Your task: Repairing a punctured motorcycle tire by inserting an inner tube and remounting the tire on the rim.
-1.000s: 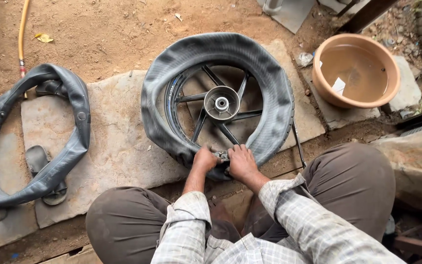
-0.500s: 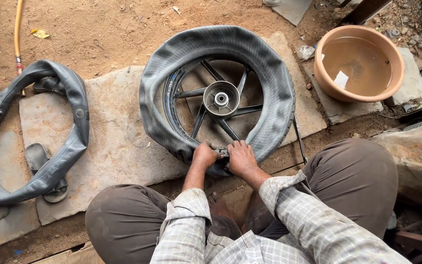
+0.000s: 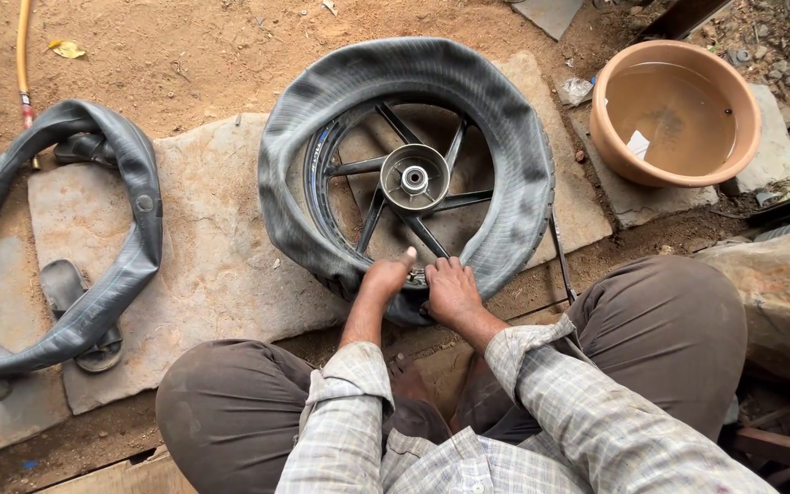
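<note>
Head view: both hands, left hand [image 3: 384,277] and right hand [image 3: 451,291], sit close together pinching a small fitting at the near edge of the wheel rim [image 3: 322,197], under the limp inner tube [image 3: 514,137]; seemingly seating the valve.

wheel [image 3: 413,178]: black spoked rim on a stone slab [image 3: 221,265], limp inner tube [image 3: 514,155] draped around it
left hand [image 3: 386,276]: on the wheel's near edge
right hand [image 3: 452,291]: just beside it, same edge
basin [image 3: 742,101]: right of the wheel, holding water
second tube [image 3: 130,265]: left of the wheel
</note>
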